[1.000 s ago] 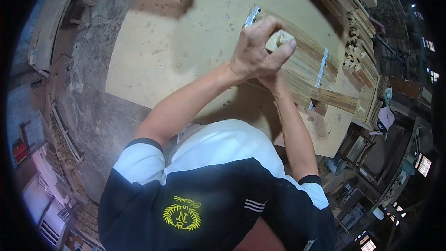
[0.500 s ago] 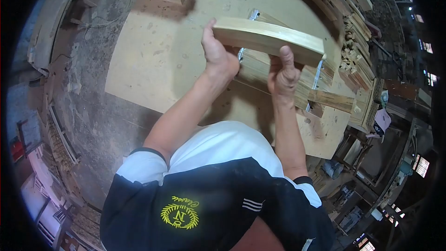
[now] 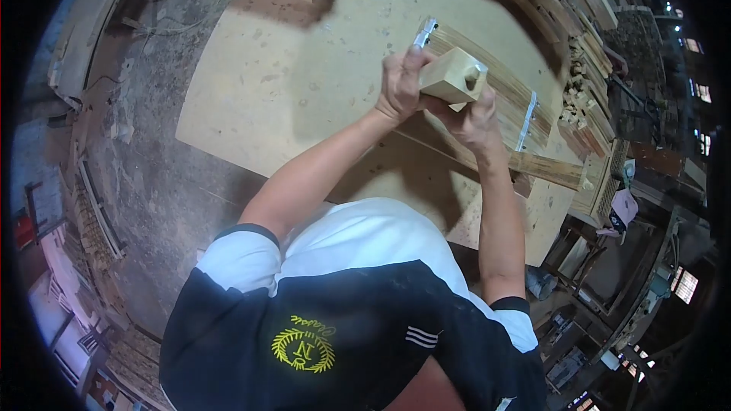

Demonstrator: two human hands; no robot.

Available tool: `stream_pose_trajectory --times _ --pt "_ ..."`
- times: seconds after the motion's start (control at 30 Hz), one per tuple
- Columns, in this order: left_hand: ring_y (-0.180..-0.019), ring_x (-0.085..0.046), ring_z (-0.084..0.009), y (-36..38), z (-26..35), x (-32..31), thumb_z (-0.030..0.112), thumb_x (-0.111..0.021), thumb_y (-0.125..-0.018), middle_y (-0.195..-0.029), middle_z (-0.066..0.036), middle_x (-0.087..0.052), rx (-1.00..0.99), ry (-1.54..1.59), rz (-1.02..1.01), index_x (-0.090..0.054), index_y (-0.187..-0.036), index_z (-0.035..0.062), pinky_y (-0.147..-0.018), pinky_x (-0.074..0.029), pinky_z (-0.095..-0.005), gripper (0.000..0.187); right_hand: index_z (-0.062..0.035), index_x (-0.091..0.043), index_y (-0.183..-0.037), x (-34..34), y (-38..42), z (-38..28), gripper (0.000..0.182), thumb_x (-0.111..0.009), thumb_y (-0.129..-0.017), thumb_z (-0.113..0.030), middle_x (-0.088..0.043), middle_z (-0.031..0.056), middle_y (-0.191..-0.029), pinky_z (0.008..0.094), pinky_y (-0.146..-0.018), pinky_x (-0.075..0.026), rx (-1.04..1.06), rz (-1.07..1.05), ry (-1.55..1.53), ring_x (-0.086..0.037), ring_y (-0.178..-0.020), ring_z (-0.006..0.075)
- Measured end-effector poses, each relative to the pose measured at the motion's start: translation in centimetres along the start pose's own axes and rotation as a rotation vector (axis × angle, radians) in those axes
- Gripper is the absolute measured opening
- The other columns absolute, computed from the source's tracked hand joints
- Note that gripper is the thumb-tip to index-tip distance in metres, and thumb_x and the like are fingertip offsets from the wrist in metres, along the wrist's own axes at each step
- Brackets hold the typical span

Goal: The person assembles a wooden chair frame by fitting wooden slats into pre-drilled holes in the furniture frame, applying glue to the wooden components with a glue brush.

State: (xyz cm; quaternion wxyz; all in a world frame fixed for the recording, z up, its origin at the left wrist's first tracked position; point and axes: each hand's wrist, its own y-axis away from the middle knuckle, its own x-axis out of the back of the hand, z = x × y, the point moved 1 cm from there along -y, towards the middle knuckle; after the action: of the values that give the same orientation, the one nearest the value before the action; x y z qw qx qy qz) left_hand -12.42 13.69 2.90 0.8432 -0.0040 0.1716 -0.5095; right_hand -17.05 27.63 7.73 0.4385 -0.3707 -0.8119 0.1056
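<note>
Both hands clench one wooden block (image 3: 454,74) above the desk (image 3: 304,84): left hand (image 3: 400,85) wraps its side, right hand (image 3: 474,118) grips underneath.

Wood piece (image 3: 451,76) turned end-on (was sideways), hands (image 3: 400,87) closer tog.

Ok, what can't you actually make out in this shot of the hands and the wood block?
Head view only:
- The wood block: its length is hidden, since it points end-on at the camera.
- The left hand and right hand: the palms are hidden behind the block.
- The row of slats under the hands: partly covered by them.
- The stacked wood at the right: too small to tell the pieces apart.
</note>
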Motion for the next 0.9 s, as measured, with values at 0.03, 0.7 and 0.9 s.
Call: stream_pose_trajectory --times 0.03,0.7,0.9 --pt "-0.063 -0.052 -0.0149 0.1 -0.1 0.0 0.046 -0.035 -0.103 -0.064 -0.004 -0.058 -0.021 -0.067 0.085 -0.062 -0.074 -0.0028 -0.062 -0.042 -0.0319 0.063 -0.0027 -0.040 -0.135 -0.3 0.1 0.2 0.078 -0.087 -0.073 -0.011 -0.069 0.0152 -0.098 0.0383 -0.069 -0.057 0.049 0.004 0.008 -0.070 -0.081 0.0308" --pt "-0.072 -0.056 -0.0145 1.2 -2.3 3.7 0.043 -0.044 -0.103 -0.077 -0.006 -0.062 0.107 -0.129 0.110 -0.066 -0.092 -0.0022 -0.069 -0.046 -0.0308 0.051 -0.0006 -0.052 -0.127 0.4 7.4 -2.7 0.058 -0.082 -0.077 -0.007 -0.065 0.0130 -0.117 0.0375 -0.094 -0.052 -0.642 0.241 -0.165 -0.063 -0.109 0.0233" --pt "-0.087 -0.060 -0.0162 5.8 -6.3 11.2 0.046 -0.044 -0.102 -0.090 -0.009 -0.066 0.573 -0.287 -0.118 -0.066 -0.113 -0.0033 -0.079 -0.049 -0.0335 0.055 -0.0003 -0.064 -0.106 11.8 31.5 1.5 0.022 -0.070 -0.090 -0.014 -0.066 0.0069 -0.090 0.0249 -0.073 -0.051 -0.930 0.986 0.156 -0.062 -0.079 0.0129"
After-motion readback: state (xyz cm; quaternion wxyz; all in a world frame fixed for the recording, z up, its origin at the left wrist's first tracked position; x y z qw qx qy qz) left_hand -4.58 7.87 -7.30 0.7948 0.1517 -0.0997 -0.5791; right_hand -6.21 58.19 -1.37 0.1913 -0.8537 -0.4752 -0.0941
